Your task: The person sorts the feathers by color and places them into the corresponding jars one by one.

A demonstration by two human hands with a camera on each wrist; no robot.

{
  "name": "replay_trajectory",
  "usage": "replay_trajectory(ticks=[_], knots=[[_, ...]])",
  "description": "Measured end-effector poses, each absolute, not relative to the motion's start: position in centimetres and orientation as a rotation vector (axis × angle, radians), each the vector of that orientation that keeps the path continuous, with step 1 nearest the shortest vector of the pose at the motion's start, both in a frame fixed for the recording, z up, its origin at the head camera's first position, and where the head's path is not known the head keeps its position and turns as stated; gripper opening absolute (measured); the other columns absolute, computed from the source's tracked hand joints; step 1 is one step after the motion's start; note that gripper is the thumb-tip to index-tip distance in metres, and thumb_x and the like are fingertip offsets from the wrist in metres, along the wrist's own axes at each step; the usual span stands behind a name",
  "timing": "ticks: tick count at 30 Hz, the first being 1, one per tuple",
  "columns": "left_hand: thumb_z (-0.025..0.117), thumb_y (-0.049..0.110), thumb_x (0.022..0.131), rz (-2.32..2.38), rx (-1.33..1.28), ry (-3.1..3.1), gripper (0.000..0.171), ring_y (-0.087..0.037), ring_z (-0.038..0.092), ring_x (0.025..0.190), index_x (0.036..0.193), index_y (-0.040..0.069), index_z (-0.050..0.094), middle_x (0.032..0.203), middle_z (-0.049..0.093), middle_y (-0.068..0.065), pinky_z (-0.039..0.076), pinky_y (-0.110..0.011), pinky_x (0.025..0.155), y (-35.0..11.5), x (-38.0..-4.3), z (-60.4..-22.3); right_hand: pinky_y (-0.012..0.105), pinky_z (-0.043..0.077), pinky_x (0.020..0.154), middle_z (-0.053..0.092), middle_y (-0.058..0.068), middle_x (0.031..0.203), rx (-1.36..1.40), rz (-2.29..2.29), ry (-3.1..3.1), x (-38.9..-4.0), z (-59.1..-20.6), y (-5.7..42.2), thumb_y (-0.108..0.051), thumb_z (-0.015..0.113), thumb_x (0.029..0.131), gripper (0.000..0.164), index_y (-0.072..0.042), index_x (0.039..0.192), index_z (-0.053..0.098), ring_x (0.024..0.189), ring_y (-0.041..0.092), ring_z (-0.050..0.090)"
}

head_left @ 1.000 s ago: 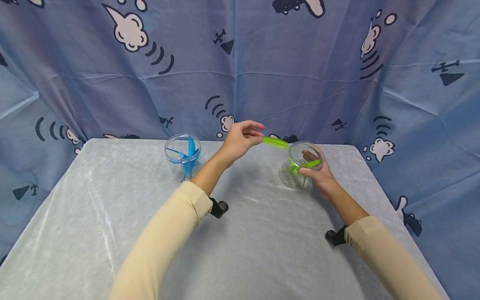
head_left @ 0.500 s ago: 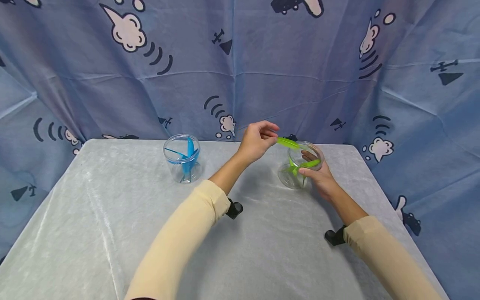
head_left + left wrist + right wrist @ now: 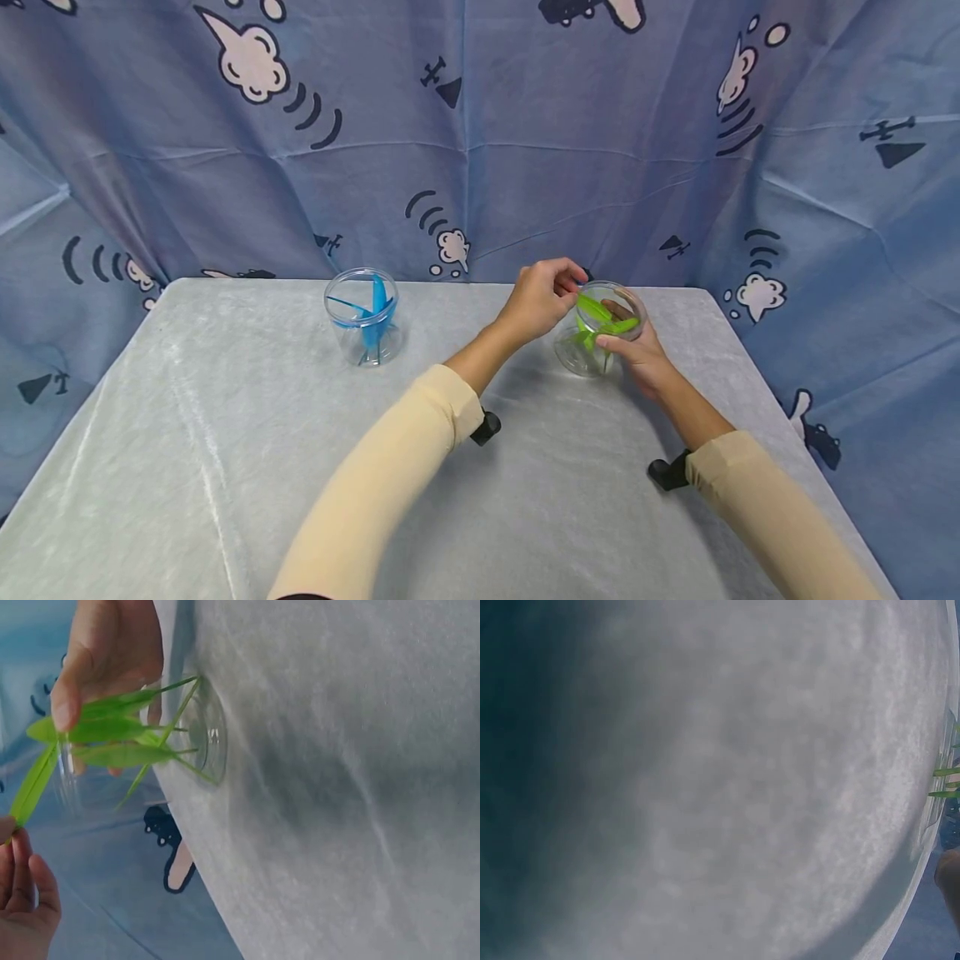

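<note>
My left hand point(image 3: 542, 298) pinches a green feather point(image 3: 34, 787) by one end at the mouth of a clear jar point(image 3: 576, 367); the feather's other end is at the rim. Several green feathers point(image 3: 112, 730) stand inside that jar, thin quills towards its base. My right hand point(image 3: 637, 350) grips the jar around its upper side, thumb in front and fingers behind. In the right wrist view only quills point(image 3: 946, 772) and part of the jar show at the right edge. A second clear jar point(image 3: 348, 346) with blue feathers point(image 3: 377, 308) stands to the left.
A pale grey cloth covers the table point(image 3: 187, 467). Behind it hangs a blue patterned curtain point(image 3: 495, 200), close to the table's far edge. A dark camera mount is on each wrist.
My left hand has moved right with the green feather, from left of the jar to its rim, and the feather now tilts downward into the mouth. The right hand keeps its hold.
</note>
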State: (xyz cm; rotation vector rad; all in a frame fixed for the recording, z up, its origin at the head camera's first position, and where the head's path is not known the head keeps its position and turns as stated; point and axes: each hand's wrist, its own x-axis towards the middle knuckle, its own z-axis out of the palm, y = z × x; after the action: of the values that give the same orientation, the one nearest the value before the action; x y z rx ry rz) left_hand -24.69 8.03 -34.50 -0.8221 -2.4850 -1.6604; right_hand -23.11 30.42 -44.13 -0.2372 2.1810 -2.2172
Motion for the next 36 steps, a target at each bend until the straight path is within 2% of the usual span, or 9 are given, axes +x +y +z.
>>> replay_trajectory(ticks=[4, 9, 18, 21, 28, 36], knots=[[0.064, -0.005, 0.093, -1.659, -0.842, -2.482, 0.016, -0.014, 0.063, 0.081, 0.105, 0.003, 0.071, 0.090, 0.070, -0.006, 0.049, -0.016, 0.073, 8.7, -24.4, -34.7, 0.017, 0.040, 0.098, 0.023, 0.020, 0.158, -0.224, -2.201, 2.187, -23.0, -43.9, 30.3, 0.007, 0.064, 0.090, 0.079, -0.027, 0.151, 0.027, 0.132, 0.014, 0.038], [0.062, -0.005, 0.094, -1.657, -0.901, -2.482, 0.015, -0.012, 0.063, 0.082, 0.105, 0.001, 0.070, 0.093, 0.070, -0.008, 0.048, -0.013, 0.074, 9.5, -24.1, -35.1, 0.018, 0.043, 0.095, 0.026, 0.015, 0.156, -0.214, -2.194, 2.195, -22.9, -43.8, 30.2, 0.006, 0.063, 0.091, 0.078, -0.027, 0.151, 0.027, 0.130, 0.012, 0.040], [0.062, 0.000, 0.096, -1.471, -0.957, -2.562, 0.015, -0.008, 0.063, 0.084, 0.107, 0.005, 0.070, 0.095, 0.071, -0.005, 0.047, -0.012, 0.075, 10.2, -23.8, -35.4, 0.017, 0.041, 0.097, 0.019, 0.017, 0.161, -0.200, -2.150, 2.211, -22.9, -43.8, 30.3, 0.004, 0.063, 0.092, 0.082, -0.026, 0.155, 0.020, 0.143, 0.025, 0.028], [0.062, 0.000, 0.095, -1.435, -0.968, -2.572, 0.014, -0.007, 0.063, 0.084, 0.105, 0.006, 0.070, 0.096, 0.072, -0.005, 0.046, -0.012, 0.074, 10.5, -23.7, -35.5, 0.017, 0.041, 0.098, 0.018, 0.018, 0.162, -0.214, -2.125, 2.226, -23.0, -43.9, 30.4, 0.003, 0.063, 0.093, 0.083, -0.025, 0.156, 0.018, 0.144, 0.026, 0.029], [0.063, -0.001, 0.095, -1.460, -1.002, -2.542, 0.015, -0.007, 0.064, 0.086, 0.106, 0.005, 0.070, 0.101, 0.073, -0.009, 0.046, -0.009, 0.074, 10.8, -23.6, -35.9, 0.017, 0.042, 0.098, 0.026, 0.016, 0.159, -0.242, -2.112, 2.247, -23.0, -43.9, 30.3, 0.001, 0.065, 0.093, 0.083, -0.023, 0.157, 0.017, 0.135, 0.017, 0.039], [0.065, 0.000, 0.094, -1.487, -1.061, -2.558, 0.019, -0.009, 0.066, 0.094, 0.112, 0.002, 0.070, 0.105, 0.073, -0.007, 0.047, -0.012, 0.079, 10.8, -23.5, -36.1, 0.019, 0.042, 0.098, 0.034, 0.008, 0.154, -0.258, -2.184, 2.194, -22.8, -43.9, 30.3, 0.007, 0.063, 0.091, 0.084, -0.021, 0.156, 0.018, 0.133, 0.014, 0.040]])
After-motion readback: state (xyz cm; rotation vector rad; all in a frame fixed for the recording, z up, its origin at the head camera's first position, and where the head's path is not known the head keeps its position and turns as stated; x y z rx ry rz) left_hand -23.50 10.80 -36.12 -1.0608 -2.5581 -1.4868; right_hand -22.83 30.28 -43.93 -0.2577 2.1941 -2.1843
